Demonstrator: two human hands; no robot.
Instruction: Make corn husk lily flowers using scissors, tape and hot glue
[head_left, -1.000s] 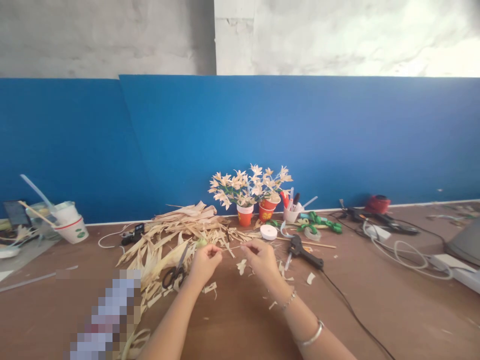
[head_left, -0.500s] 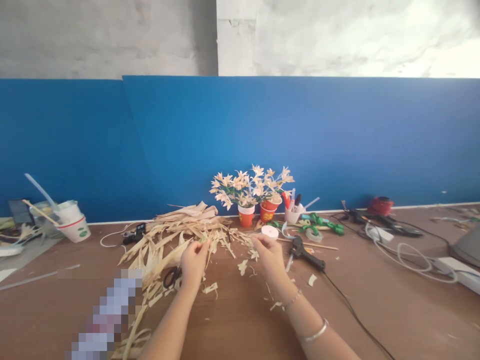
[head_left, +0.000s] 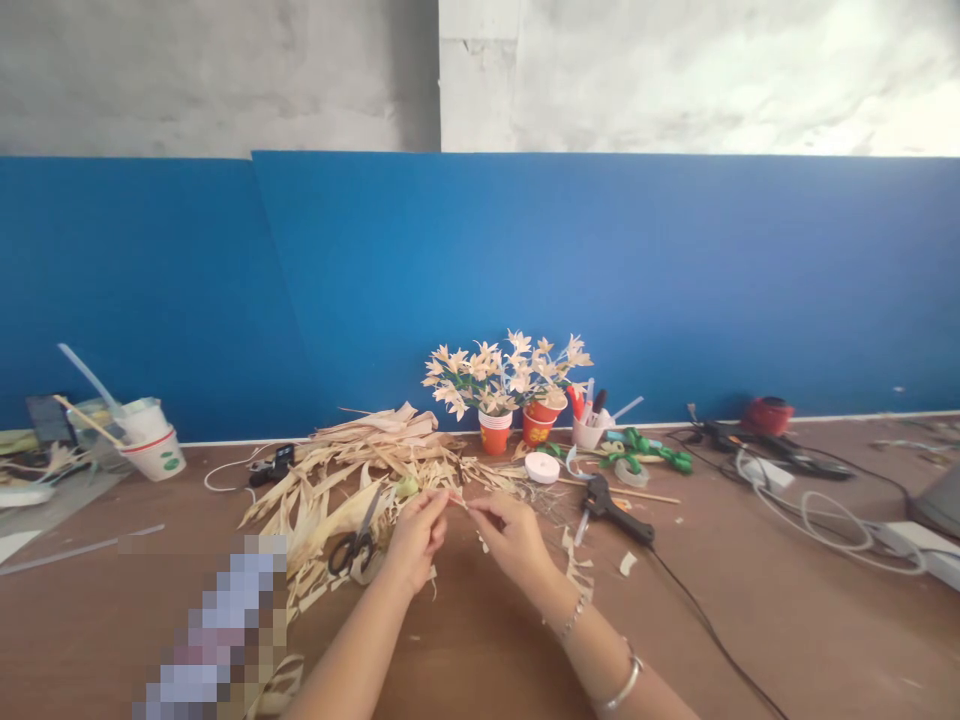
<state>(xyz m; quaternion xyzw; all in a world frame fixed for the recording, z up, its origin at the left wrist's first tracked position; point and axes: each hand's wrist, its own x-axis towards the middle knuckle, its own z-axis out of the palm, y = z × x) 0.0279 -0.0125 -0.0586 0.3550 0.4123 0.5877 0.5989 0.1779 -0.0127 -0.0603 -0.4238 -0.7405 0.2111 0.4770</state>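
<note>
Both of my hands are pinched close together over the middle of the table. A thin pale strip (head_left: 460, 503), perhaps corn husk, runs between the fingertips of my left hand (head_left: 421, 532) and my right hand (head_left: 511, 538); its exact shape is too small to make out. Behind my left wrist, black-handled scissors (head_left: 352, 549) lie on the edge of a spread heap of dry husks (head_left: 322, 490). Small husk scraps (head_left: 577, 568) lie by my right hand. A glue gun (head_left: 616, 510) rests farther right, its cord trailing toward the front.
Pale husk flowers (head_left: 495, 375) stand in red paper cups (head_left: 495, 436) by the blue partition (head_left: 525, 250). Nearby are a white tape roll (head_left: 541, 467), a cup of tools (head_left: 586, 432) and green ribbon (head_left: 637, 445). White cables (head_left: 817, 510) lie right; paper cups (head_left: 154, 455) stand left.
My hands moved apart, the strip between them no longer visible, then came back together fingertip to fingertip. The view has shifted slightly left.
</note>
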